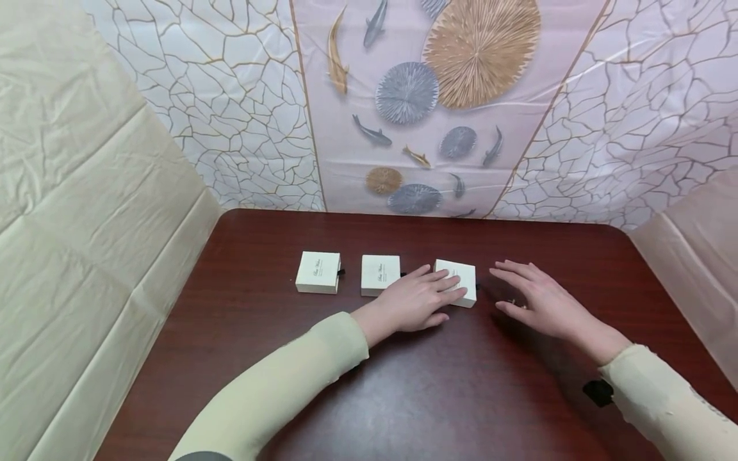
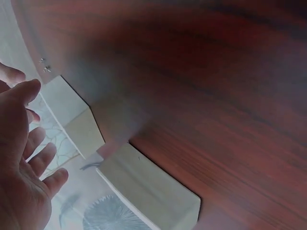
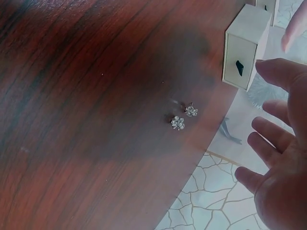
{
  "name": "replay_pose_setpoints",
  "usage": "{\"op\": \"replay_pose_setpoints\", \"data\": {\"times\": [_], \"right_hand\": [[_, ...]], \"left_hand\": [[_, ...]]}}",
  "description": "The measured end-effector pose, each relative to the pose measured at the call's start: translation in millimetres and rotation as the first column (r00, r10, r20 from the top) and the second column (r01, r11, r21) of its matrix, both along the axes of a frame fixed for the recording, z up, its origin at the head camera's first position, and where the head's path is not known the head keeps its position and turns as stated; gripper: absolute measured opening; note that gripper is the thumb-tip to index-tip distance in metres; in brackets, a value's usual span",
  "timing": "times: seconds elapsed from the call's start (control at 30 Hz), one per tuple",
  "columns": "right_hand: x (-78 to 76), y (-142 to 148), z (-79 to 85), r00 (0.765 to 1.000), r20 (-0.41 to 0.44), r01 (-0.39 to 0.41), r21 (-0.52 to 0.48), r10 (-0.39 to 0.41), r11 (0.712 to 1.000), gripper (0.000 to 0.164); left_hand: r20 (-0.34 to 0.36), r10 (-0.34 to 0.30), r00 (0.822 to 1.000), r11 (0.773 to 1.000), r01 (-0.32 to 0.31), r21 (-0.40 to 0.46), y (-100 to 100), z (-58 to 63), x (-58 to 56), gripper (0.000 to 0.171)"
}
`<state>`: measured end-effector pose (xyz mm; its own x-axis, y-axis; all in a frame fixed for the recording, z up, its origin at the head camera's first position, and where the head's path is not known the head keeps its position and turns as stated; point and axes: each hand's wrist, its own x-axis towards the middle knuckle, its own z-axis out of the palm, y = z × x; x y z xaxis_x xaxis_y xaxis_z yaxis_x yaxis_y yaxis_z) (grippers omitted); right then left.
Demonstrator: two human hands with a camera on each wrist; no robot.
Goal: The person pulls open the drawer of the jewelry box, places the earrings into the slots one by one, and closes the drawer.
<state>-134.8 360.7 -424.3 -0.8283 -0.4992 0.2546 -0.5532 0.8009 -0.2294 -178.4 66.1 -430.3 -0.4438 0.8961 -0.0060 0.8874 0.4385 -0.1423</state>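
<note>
Three small white drawer boxes lie in a row: a left box (image 1: pixel 318 270), a middle box (image 1: pixel 373 269) and a slightly turned right box (image 1: pixel 464 275). Over the right box my left hand (image 1: pixel 416 299) spreads its fingers, hiding part of the lid. My right hand (image 1: pixel 548 301) hovers to the right of that box, fingers relaxed and apart, holding nothing. Beneath it on the table lie two sparkling flower-shaped earrings (image 3: pixel 177 123). A dark pull tab (image 3: pixel 240 68) shows on the right box's drawer front in the right wrist view.
The dark red wooden table (image 1: pixel 403 397) has its far edge against a patterned cloth backdrop (image 1: pixel 254 128). Cream cloth (image 1: pixel 75 224) rises along the left side. A small black object (image 1: pixel 598 392) shows under the right sleeve.
</note>
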Motion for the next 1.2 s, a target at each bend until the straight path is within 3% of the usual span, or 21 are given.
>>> {"op": "replay_pose_setpoints", "data": {"times": [0.43,0.8,1.2], "right_hand": [[4.5,3,2.0,0.998,0.056,0.026,-0.003,-0.026,1.0,0.058],[6.5,5,-1.7,0.998,0.059,0.031,-0.017,-0.03,0.999,0.055],[2.7,1,-3.7,0.996,0.082,0.045,-0.015,-0.044,0.999,0.053]], "left_hand": [[0.011,0.021,1.0,1.0,-0.021,-0.02,27,-9.8,-20.5,0.062],[0.058,0.01,0.998,1.0,-0.01,-0.001,33,-18.4,-28.5,0.059],[-0.018,0.036,0.999,0.998,-0.035,0.049,30,-27.8,-26.9,0.056]]}}
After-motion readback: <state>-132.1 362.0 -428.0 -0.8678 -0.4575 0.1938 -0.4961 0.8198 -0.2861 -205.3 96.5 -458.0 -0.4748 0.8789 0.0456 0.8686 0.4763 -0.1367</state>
